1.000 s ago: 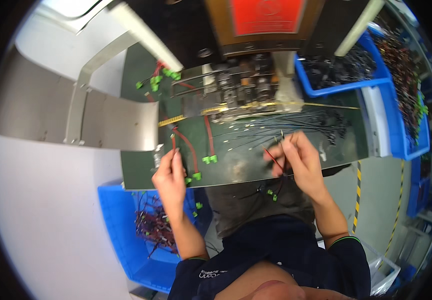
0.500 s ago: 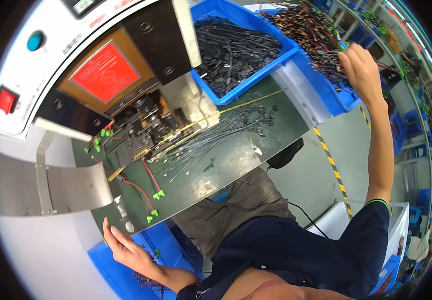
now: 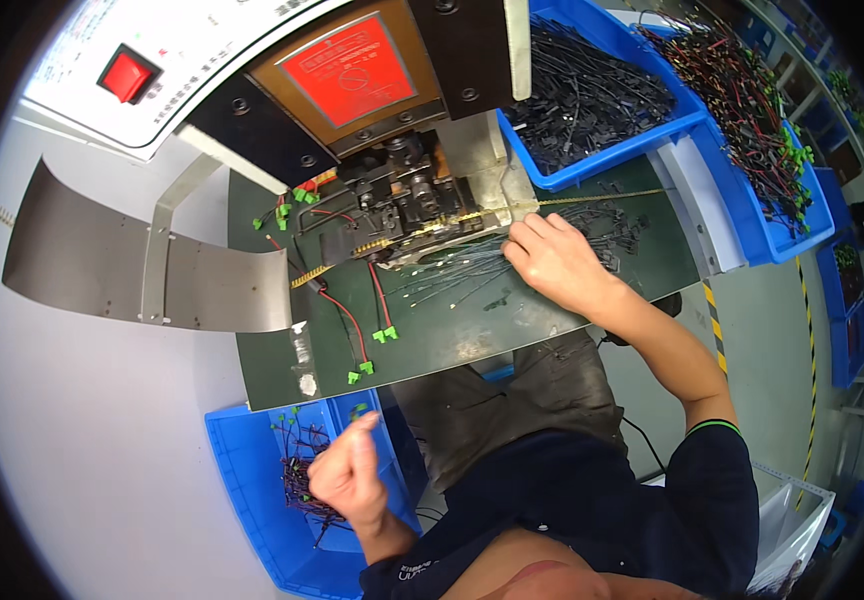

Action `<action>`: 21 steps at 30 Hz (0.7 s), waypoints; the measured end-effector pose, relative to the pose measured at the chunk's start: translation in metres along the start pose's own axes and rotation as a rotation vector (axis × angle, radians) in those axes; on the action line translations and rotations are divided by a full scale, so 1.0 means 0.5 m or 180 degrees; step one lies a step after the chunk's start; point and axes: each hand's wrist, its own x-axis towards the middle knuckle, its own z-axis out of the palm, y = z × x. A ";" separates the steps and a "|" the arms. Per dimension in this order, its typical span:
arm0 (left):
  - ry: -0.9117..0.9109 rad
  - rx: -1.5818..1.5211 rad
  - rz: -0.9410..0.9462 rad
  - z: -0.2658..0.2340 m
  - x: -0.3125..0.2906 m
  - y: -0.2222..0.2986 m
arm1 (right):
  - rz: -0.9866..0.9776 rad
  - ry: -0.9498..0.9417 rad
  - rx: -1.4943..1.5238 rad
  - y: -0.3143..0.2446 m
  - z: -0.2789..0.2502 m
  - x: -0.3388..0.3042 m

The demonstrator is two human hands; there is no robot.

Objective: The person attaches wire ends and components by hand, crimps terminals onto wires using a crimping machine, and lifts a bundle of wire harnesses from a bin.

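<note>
My right hand (image 3: 557,265) is on the bench, its fingers curled down over the right part of a loose bundle of thin black wires (image 3: 467,270). The fingertips pinch at the wires; how many they hold is hidden. My left hand (image 3: 350,475) is raised over a blue bin at the lower left, fingers folded in and thumb side up. A small green connector (image 3: 359,411) shows right by its tip, but I cannot tell whether the hand holds it. Two red-and-black leads with green connectors (image 3: 384,334) lie on the green benchtop (image 3: 472,345), left of the wires.
A press machine (image 3: 417,190) with a red switch (image 3: 128,76) stands at the back. Blue bins of black wires (image 3: 592,100) and red-black leads (image 3: 737,120) are at the right. The lower-left blue bin (image 3: 252,520) holds more leads. A curved metal chute (image 3: 222,285) stands left.
The view has shifted. My right hand has come from the far-right bin of leads down onto the black wires. My left hand's stretched fingers have folded in.
</note>
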 end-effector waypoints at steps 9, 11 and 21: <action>-0.1262 -0.1115 -0.0877 0.090 0.040 -0.002 | -0.0039 0.0180 0.0609 0.033 -0.048 -0.017; -0.1302 -0.0632 0.0732 0.110 0.065 -0.019 | -0.0030 0.0325 0.0692 0.036 -0.063 -0.009; -0.0864 -0.1552 -0.0717 0.154 0.058 -0.058 | 0.0071 0.0715 0.1245 0.058 -0.086 0.006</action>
